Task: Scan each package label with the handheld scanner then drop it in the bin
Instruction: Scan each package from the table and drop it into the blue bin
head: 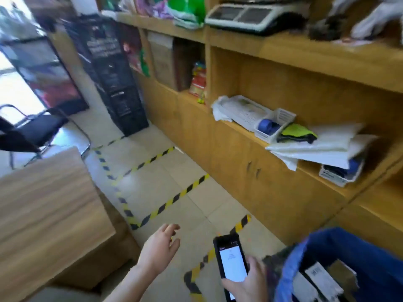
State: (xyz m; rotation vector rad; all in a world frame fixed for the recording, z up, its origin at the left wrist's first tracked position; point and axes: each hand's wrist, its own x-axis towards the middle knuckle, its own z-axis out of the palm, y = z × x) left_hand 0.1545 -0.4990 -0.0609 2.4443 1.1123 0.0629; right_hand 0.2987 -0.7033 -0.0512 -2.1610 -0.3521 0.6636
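Right hand (246, 282) grips the handheld scanner (231, 263) low on its body, screen lit. Left hand (160, 247) spread, empty. Labelled packages (318, 277) lie in the blue bin (340, 243). White mailers (322, 140) on the shelf (242, 128): we judge them light, floppy and slick; pinch an edge.

A strip of tiled floor (165, 192) runs open up the middle, and the left hand (160, 247) hangs over it with free air on every side. The tabletop (43, 203) walls off the left. The wooden shelf unit (239, 162) closes the whole right side. White bags (316, 147) and baskets (274, 125) crowd its lower shelf, with room above them. The blue bin (340, 243) blocks the lower right, just beside the right hand (248, 282) gripping the scanner (231, 260). At the far end, stacked black crates (122, 101) and a black chair (32, 129) narrow the way.
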